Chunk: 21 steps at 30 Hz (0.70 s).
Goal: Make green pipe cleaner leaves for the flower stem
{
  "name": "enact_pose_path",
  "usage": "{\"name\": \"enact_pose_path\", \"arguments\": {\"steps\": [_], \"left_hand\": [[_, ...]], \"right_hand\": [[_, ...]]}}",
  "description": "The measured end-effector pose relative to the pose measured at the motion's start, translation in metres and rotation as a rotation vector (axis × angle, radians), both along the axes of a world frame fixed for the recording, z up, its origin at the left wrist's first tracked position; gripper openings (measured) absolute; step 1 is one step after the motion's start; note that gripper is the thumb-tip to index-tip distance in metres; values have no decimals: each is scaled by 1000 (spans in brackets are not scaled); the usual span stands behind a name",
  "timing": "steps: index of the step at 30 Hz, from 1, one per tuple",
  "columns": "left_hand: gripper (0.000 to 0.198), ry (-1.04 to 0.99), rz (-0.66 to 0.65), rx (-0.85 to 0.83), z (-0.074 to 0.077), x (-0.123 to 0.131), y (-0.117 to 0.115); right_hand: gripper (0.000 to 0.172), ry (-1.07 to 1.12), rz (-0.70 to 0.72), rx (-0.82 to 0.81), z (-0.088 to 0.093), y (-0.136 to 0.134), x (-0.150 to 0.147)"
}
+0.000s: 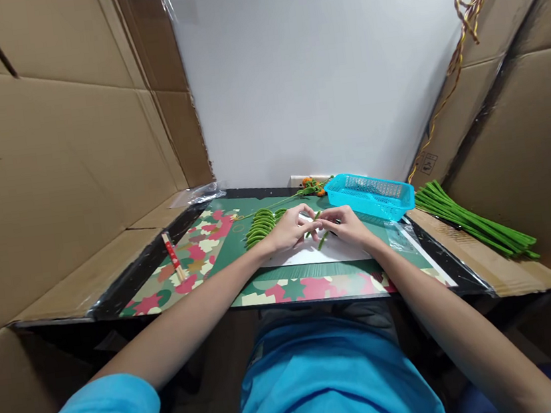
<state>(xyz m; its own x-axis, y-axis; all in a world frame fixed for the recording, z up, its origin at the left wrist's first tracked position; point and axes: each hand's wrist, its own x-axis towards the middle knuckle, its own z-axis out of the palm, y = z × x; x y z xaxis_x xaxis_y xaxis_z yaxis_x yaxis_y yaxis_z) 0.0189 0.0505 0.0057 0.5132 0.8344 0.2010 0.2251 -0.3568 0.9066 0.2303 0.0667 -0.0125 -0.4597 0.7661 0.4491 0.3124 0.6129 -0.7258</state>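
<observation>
Over a white sheet point(294, 255) my left hand point(289, 230) and my right hand point(347, 224) meet, fingertips almost touching. Between them is a thin green stem point(323, 241) that looks like a pipe cleaner; one end points down toward the sheet and another bit shows above the fingers. The fingers of both hands are pinched on it, and they partly hide it. Just left of my left hand lie curved green leaf-shaped pieces point(259, 227), lined up in rows on the green mat point(230, 245).
A blue plastic basket point(371, 196) stands at the back right. Beyond it lies a bundle of long green stems point(475, 219) on cardboard. Orange flowers point(314, 186) rest at the back, a red-wrapped pair of chopsticks point(172, 254) at left. Cardboard walls point(47, 147) flank the table.
</observation>
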Motion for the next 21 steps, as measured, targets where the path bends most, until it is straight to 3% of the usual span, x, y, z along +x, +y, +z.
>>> {"name": "enact_pose_path", "arguments": {"steps": [8,12,16,21], "left_hand": [[52,-25,-4,37,-2,9,-3],[52,-61,-5,28,0,12,-5],[49,-20,-1,91,2,11,-8],[70,16,10,255,3,10,-9]], "right_hand": [[48,146,159,-216,0,-3,2],[42,253,199,-260,3,-5,2],[39,442,137,-273,2,1,-3],[50,481,125,-384,0,5,-4]]}}
